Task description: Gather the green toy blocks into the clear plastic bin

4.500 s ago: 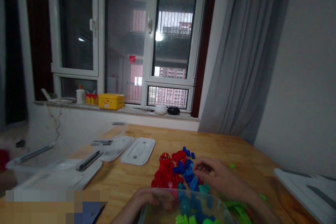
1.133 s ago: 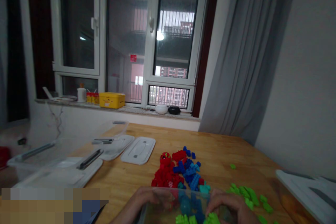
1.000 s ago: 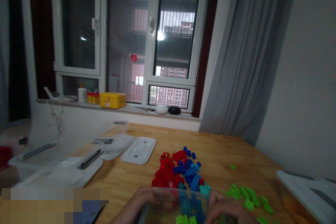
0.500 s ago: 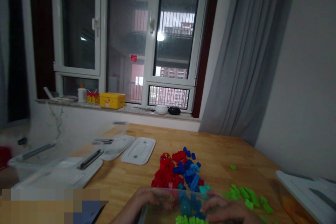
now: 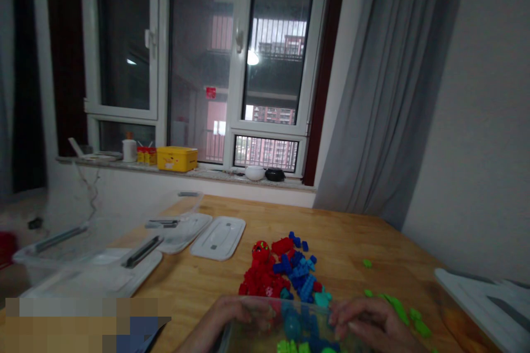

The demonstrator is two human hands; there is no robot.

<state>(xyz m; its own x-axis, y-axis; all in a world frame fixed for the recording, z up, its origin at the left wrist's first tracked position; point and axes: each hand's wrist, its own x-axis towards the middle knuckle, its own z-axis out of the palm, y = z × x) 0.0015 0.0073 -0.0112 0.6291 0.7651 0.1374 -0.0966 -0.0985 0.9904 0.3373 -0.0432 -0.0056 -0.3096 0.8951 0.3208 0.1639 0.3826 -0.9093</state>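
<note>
A clear plastic box (image 5: pixel 248 336) sits at the bottom of the view, cut off by the frame's edge. Inside it show blue pieces and bright green building blocks (image 5: pixel 293 347). My left hand (image 5: pixel 250 311) grips the box at its left wall, fingers bent over the side. My right hand (image 5: pixel 368 317) hovers by the box's right rim, fingers bent and apart, with nothing visible in them. Beyond the box lie red building blocks (image 5: pixel 260 278) and blue building blocks (image 5: pixel 304 276). Loose green blocks (image 5: pixel 395 309) are partly hidden behind my right hand.
White lids (image 5: pixel 219 237) and clear containers with grey handles (image 5: pixel 141 251) stand on the left of the wooden table (image 5: pixel 339 231). Another white lid (image 5: pixel 480 303) lies at the right edge. A yellow box (image 5: pixel 177 159) rests on the windowsill.
My right hand has shifted a little right, now covering part of the loose green blocks. The green blocks seen in the box are arranged differently. My left hand stays in place.
</note>
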